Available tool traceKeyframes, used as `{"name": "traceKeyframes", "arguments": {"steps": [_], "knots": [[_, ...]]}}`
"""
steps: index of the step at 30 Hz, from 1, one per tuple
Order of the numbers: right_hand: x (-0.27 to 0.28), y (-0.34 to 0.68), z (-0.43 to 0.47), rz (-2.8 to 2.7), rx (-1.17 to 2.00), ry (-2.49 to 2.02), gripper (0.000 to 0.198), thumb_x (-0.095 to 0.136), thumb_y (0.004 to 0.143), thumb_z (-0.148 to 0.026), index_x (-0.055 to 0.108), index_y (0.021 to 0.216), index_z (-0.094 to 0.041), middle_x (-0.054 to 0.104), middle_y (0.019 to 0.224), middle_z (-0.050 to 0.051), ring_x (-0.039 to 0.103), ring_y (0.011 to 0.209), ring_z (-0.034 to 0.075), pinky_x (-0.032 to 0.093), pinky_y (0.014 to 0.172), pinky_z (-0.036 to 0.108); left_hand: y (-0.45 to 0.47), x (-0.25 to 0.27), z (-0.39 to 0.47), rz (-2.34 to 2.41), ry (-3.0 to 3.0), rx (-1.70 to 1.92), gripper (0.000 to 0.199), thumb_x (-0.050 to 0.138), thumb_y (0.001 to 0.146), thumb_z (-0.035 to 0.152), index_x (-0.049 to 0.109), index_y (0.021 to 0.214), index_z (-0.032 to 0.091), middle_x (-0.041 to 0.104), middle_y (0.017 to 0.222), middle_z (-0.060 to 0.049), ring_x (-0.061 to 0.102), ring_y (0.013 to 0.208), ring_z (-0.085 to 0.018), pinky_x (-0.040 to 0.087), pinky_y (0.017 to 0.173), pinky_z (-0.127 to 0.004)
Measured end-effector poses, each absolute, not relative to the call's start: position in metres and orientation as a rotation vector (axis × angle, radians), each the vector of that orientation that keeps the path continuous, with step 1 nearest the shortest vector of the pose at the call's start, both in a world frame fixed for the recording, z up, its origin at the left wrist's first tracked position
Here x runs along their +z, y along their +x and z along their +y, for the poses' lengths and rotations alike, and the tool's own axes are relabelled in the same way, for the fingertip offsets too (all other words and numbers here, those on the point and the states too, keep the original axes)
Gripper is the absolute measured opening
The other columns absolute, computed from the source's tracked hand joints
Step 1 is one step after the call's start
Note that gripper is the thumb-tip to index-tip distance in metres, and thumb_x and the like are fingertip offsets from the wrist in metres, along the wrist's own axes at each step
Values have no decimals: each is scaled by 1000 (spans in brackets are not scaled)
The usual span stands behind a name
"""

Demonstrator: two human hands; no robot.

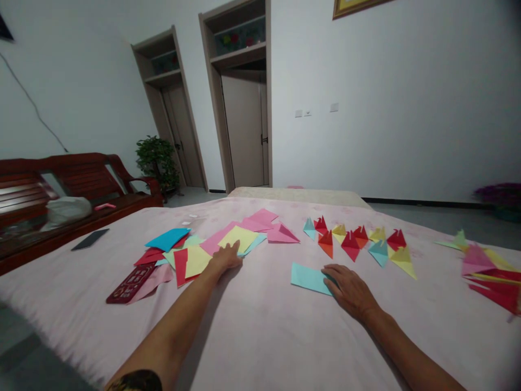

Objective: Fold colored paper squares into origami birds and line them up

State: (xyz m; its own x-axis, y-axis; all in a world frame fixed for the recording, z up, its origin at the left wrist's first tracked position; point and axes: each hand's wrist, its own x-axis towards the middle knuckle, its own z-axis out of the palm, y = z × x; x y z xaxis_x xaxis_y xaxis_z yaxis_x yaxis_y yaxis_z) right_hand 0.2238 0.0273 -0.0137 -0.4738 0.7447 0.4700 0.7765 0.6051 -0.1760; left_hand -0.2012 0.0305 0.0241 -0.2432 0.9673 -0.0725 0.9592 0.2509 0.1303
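Observation:
My left hand point(228, 257) reaches over a loose pile of coloured paper, its index finger stretched out onto a yellow sheet point(236, 237). Its other fingers are bent loosely. Beneath that sheet, a light blue sheet point(255, 244) and a pink sheet point(215, 239) stick out. On the right, my right hand point(349, 290) holds the right end of a light blue paper rectangle point(309, 278) low at the cloth, thumb and fingers at its edge. Beyond this hand stand several folded paper cranes point(350, 244) in red, yellow, light blue and orange.
Left of the pile lie a dark red patterned case point(131, 283) and a dark flat phone-like slab point(90, 239). More folded paper point(486, 263) is at the far right. A pale pink cloth point(260, 336) covers the table. Behind are a wooden bench point(81, 176) and a plant point(157, 160).

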Motion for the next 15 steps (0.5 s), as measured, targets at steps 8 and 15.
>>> {"name": "traceKeyframes", "arguments": {"steps": [8,15], "knots": [[-14,224,27,-2309,-54,-1228,33,48,91,-35,68,115,-23,67,118,9,60,111,25,47,97,43,-221,33,32,2442,1873,169,30,49,89,22,65,113,17,65,118,-18,58,117,-32,44,95,-43],[-17,224,29,-2293,-52,-1217,32,50,88,-32,68,113,-23,67,118,9,60,110,26,47,97,44,-278,85,39,2407,1720,450,34,60,92,35,58,120,16,61,119,-9,62,102,-22,54,85,-42]]}}
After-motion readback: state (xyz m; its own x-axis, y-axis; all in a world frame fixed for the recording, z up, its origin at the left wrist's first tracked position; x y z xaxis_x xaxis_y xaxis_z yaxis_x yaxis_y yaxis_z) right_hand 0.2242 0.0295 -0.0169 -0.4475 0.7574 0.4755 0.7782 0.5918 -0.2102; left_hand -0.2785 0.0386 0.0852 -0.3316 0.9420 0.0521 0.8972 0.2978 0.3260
